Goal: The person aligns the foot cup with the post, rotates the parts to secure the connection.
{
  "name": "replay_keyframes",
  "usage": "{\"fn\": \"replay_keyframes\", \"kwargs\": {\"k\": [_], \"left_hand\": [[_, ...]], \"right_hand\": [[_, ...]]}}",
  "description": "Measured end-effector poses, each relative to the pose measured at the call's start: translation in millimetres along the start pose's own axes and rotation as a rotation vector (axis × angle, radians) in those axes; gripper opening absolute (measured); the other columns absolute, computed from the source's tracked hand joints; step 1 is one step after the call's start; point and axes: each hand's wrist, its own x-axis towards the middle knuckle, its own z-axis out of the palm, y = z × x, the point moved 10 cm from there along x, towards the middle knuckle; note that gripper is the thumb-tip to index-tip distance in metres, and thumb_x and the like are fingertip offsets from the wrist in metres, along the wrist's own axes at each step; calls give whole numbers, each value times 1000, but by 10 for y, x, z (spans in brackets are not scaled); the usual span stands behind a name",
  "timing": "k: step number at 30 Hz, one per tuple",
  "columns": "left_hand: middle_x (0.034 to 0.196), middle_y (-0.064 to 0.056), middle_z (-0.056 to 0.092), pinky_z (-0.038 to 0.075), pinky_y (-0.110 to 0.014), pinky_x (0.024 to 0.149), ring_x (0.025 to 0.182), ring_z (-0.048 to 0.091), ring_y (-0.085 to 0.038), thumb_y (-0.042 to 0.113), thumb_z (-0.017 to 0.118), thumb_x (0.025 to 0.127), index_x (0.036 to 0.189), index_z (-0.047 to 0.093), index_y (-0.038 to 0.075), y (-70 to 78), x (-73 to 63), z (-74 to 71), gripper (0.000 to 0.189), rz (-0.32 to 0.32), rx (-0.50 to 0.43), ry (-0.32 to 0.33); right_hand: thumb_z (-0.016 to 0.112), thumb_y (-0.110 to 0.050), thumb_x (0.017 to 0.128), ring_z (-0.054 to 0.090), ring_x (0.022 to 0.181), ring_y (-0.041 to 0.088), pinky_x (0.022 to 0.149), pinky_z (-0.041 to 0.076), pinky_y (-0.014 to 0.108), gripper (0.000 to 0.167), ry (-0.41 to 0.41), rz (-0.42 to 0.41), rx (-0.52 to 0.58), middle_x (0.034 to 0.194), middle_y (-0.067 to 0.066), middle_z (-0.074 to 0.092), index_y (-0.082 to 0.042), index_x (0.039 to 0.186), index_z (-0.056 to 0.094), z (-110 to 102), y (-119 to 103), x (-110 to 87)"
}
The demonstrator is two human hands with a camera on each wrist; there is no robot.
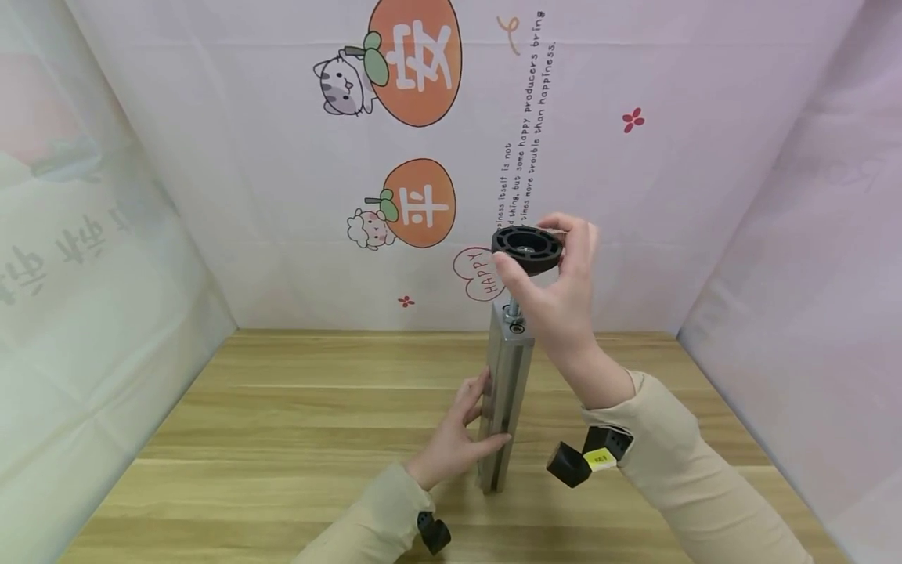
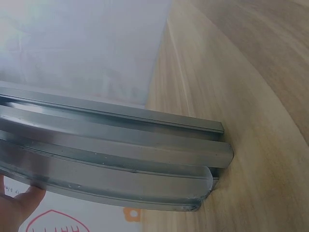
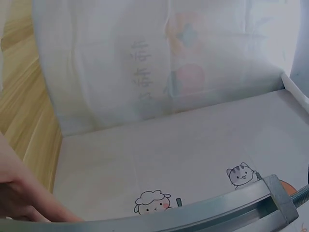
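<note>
A silver aluminium extrusion [image 1: 509, 376] stands upright on the wooden tabletop, grooves running along its sides. My left hand [image 1: 458, 439] holds it by its lower half, thumb on one side and fingers on the other. Above its top end sits a round black levelling foot [image 1: 527, 258], underside up, on a threaded stem [image 1: 514, 308]. My right hand [image 1: 567, 305] grips the foot's rim between thumb and fingers. In the left wrist view the grooved extrusion [image 2: 106, 145] meets the table. The right wrist view shows the end plate [image 3: 282, 200] and threaded stem [image 3: 301, 194]; the foot is out of frame there.
Wood-grain tabletop [image 1: 282, 423] spreads around the extrusion. A printed cloth [image 1: 268, 157] forms the back wall, with pale cloth walls on the left [image 1: 84, 274] and right [image 1: 810, 298]. Small black cameras [image 1: 569, 464] are worn on both wrists.
</note>
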Motion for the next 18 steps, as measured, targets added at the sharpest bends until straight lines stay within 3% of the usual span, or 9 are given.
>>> {"fn": "replay_keyframes", "kwargs": {"k": [4, 8, 13, 18], "left_hand": [[132, -15, 36, 45, -47, 100, 121, 38, -13, 0, 70, 82, 153, 12, 23, 16, 5, -7, 95, 18, -1, 5], [133, -15, 36, 44, -47, 100, 121, 38, -13, -1, 70, 82, 153, 12, 23, 11, 11, -9, 95, 9, 0, 4], [135, -13, 35, 42, -49, 102, 122, 38, -13, 1, 71, 82, 153, 12, 23, 5, 6, -9, 96, -40, -3, -5], [135, -12, 35, 41, -48, 103, 122, 38, -13, 2, 71, 81, 153, 12, 22, 14, -2, -2, 96, -64, -10, -13]], "right_hand": [[50, -19, 80, 44, 98, 11, 77, 42, 20, 47, -25, 28, 139, 116, -2, 37, 4, 121, 46, 14, 44, 15], [39, -10, 79, 53, 93, 12, 81, 45, 22, 45, -97, 62, 371, 108, 1, 51, -1, 121, 53, 75, 120, 52], [38, -12, 84, 57, 100, 13, 91, 43, 26, 40, -276, 51, 655, 114, 2, 59, -12, 118, 59, 215, 172, 93], [41, -19, 89, 55, 110, 16, 97, 39, 29, 37, -458, 31, 816, 121, 3, 60, -18, 122, 58, 301, 159, 81]]}}
